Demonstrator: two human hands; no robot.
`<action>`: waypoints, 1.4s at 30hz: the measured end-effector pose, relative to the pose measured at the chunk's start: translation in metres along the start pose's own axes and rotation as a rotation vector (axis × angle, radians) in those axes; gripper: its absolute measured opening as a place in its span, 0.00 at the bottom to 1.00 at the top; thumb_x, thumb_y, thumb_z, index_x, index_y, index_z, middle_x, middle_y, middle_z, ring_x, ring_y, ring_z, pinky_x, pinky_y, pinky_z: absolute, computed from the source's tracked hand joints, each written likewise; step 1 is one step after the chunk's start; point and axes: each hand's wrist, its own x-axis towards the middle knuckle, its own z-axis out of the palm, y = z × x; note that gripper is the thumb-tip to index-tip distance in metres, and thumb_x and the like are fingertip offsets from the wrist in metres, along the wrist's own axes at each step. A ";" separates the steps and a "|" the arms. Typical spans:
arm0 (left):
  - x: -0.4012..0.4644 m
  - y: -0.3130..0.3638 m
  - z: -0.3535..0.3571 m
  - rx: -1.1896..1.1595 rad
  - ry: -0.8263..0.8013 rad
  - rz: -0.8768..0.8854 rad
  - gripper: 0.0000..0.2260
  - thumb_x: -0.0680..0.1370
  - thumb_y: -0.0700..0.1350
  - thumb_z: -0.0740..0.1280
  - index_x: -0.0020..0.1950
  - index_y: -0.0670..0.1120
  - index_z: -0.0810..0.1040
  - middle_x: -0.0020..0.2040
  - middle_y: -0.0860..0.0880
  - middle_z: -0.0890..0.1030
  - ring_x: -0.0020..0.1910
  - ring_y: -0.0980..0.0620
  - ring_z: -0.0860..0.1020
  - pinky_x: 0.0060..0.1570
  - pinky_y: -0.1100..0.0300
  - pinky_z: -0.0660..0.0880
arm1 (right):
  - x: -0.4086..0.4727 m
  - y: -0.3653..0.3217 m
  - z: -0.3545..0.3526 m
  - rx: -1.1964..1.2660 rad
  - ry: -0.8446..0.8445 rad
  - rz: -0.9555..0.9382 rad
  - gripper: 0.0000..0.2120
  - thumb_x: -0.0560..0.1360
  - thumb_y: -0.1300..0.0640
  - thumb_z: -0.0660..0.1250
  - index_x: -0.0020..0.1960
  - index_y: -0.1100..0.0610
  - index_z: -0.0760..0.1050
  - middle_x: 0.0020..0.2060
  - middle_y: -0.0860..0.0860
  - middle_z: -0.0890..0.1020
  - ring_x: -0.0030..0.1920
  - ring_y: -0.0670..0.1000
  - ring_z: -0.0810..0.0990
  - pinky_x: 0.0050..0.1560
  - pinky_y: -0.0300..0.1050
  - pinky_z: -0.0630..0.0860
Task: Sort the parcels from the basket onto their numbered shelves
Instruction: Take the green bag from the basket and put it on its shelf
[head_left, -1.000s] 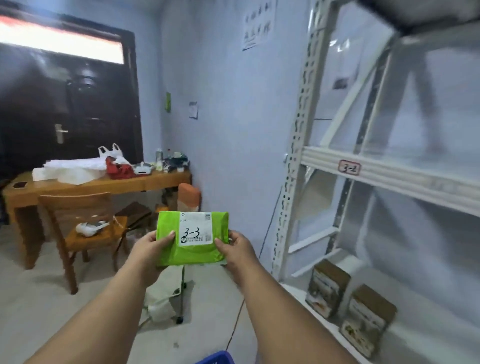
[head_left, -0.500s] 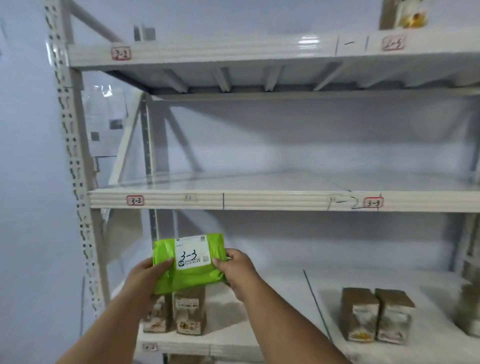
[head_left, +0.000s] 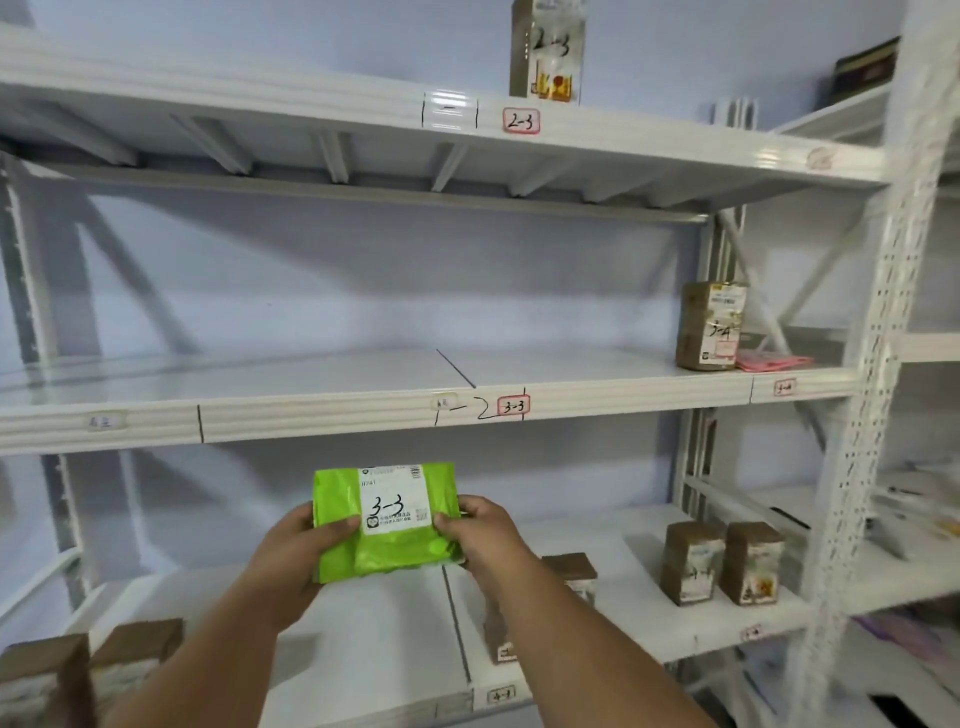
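A bright green parcel (head_left: 387, 525) with a white label hand-marked 3-3 is held up in front of the white shelving, below the middle shelf. My left hand (head_left: 306, 545) grips its left edge and my right hand (head_left: 480, 532) grips its right edge, thumbs on the front face. Just above and to the right, the middle shelf (head_left: 311, 415) carries a red-bordered tag 3-3 (head_left: 513, 406) on its front edge. The shelf section behind that tag is bare.
A brown box marked 2-3 (head_left: 546, 49) stands on the top shelf above its tag (head_left: 521, 122). Another brown box (head_left: 710, 325) and a pink packet (head_left: 771, 361) sit at the middle shelf's right end. Several brown boxes (head_left: 719, 561) stand on the lower shelf. A perforated upright (head_left: 878, 364) bounds the right side.
My view has swung right from the room and desk to face the shelving. The green parcel stays gripped in both hands, and the 3-3 tag now sits just above it.
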 end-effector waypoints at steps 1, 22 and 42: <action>0.000 0.000 0.011 -0.021 -0.010 0.026 0.11 0.76 0.31 0.64 0.57 0.37 0.78 0.50 0.39 0.84 0.45 0.44 0.85 0.36 0.55 0.82 | 0.000 -0.007 -0.012 0.024 -0.018 -0.010 0.09 0.74 0.65 0.70 0.52 0.55 0.80 0.42 0.55 0.85 0.37 0.51 0.82 0.35 0.38 0.74; 0.138 0.127 0.201 0.604 0.329 0.175 0.12 0.71 0.40 0.74 0.35 0.39 0.72 0.38 0.39 0.77 0.34 0.45 0.76 0.34 0.57 0.76 | 0.083 -0.205 -0.120 -0.625 0.408 -0.230 0.13 0.72 0.54 0.70 0.51 0.61 0.82 0.50 0.57 0.84 0.52 0.56 0.82 0.46 0.39 0.73; 0.128 0.124 0.140 1.024 0.423 0.354 0.20 0.79 0.48 0.61 0.70 0.45 0.73 0.71 0.47 0.72 0.70 0.48 0.69 0.68 0.59 0.62 | 0.107 -0.184 -0.075 -1.084 0.331 -0.459 0.18 0.81 0.54 0.51 0.54 0.58 0.79 0.52 0.58 0.82 0.60 0.61 0.74 0.61 0.47 0.69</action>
